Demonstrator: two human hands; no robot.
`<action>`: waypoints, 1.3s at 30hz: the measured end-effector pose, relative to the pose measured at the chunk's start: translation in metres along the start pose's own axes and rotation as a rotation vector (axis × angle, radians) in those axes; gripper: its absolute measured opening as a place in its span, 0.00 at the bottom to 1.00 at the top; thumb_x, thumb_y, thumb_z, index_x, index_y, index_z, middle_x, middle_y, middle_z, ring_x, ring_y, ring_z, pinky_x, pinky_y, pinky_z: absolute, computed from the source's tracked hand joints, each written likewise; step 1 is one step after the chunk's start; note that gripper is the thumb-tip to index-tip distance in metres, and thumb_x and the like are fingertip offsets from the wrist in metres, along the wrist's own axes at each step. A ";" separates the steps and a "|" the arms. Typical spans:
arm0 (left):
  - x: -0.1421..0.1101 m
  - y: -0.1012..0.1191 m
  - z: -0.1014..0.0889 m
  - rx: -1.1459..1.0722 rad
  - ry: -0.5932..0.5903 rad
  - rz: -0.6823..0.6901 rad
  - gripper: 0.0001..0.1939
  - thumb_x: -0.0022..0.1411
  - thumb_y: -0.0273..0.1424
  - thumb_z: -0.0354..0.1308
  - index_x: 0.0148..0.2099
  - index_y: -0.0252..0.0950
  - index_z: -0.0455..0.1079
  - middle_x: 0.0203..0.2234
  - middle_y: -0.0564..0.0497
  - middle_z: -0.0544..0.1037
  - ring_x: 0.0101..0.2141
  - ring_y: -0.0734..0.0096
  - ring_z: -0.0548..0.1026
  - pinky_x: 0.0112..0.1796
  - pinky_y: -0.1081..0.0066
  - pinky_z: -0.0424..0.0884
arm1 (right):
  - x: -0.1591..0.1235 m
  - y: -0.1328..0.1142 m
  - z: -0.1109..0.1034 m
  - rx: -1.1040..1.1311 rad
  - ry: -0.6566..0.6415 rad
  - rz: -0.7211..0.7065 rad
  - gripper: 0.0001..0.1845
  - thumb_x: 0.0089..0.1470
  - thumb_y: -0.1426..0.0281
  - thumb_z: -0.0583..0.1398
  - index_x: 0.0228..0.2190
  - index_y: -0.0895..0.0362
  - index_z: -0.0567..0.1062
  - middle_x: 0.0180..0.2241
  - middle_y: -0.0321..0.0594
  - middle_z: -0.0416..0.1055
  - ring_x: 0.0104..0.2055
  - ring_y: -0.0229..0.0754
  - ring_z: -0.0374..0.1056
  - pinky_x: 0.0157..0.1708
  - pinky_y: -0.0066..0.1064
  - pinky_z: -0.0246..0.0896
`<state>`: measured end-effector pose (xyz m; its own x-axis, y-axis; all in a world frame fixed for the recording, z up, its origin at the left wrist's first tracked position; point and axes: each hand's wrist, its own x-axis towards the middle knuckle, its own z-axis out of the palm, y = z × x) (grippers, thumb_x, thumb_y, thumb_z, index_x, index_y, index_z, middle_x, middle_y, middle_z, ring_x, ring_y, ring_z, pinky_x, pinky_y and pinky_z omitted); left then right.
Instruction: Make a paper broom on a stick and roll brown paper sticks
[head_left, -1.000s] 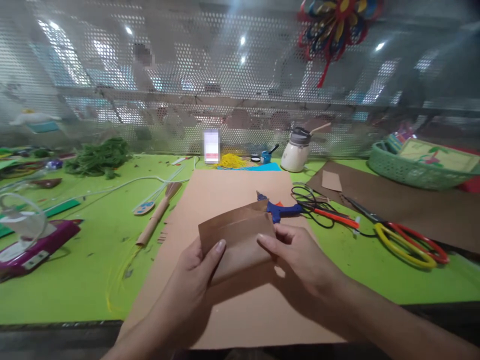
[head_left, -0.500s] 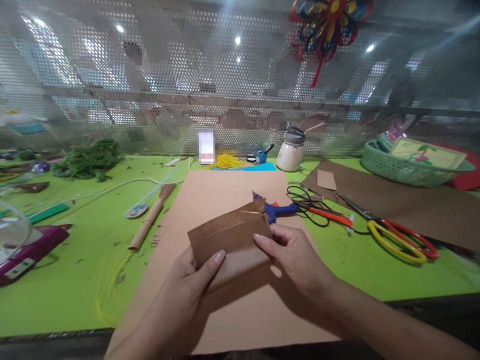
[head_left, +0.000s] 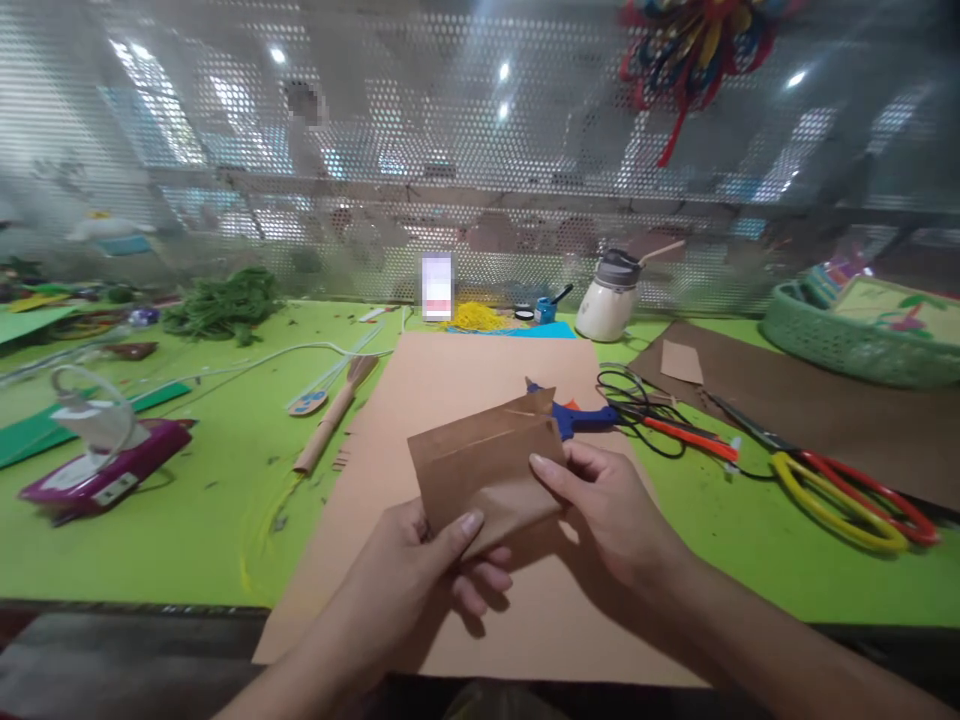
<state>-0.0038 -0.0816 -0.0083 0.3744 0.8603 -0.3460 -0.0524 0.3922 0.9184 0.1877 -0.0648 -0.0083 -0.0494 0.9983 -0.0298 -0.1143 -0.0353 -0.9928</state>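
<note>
Left hand [head_left: 416, 560] and right hand [head_left: 611, 510] pinch the folded brown paper [head_left: 491, 465] over the tan sheet [head_left: 450, 365], near the blue glue gun [head_left: 585, 419]; a slackened grip could let the fold spring open.

Matt brown paper [head_left: 487, 480], creased and catching a soft sheen, shows above a smooth, dull tan paper sheet [head_left: 457, 365] on a flat-finish green worktop [head_left: 195, 550]. Scissors [head_left: 754, 424] at 4 o'clock pair grey metal blades with smooth plastic handles; a perforated plastic basket [head_left: 840, 350] sits at 3. Glossy purple plastic encases a power strip [head_left: 154, 448] between 8 and 9; a metal-looking perforated screen [head_left: 450, 150] spans 12.
</note>
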 end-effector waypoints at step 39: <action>-0.004 0.013 0.011 -0.234 0.117 0.038 0.16 0.48 0.34 0.69 0.39 0.29 0.78 0.34 0.41 0.82 0.33 0.58 0.78 0.36 0.65 0.72 | -0.002 -0.011 0.005 0.025 -0.079 0.102 0.21 0.45 0.67 0.68 0.43 0.58 0.75 0.30 0.38 0.77 0.29 0.41 0.70 0.30 0.32 0.65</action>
<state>0.0045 -0.0837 0.0072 0.2592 0.9022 -0.3447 -0.2823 0.4121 0.8663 0.1843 -0.0663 0.0033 -0.1395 0.9828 -0.1206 -0.1293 -0.1389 -0.9818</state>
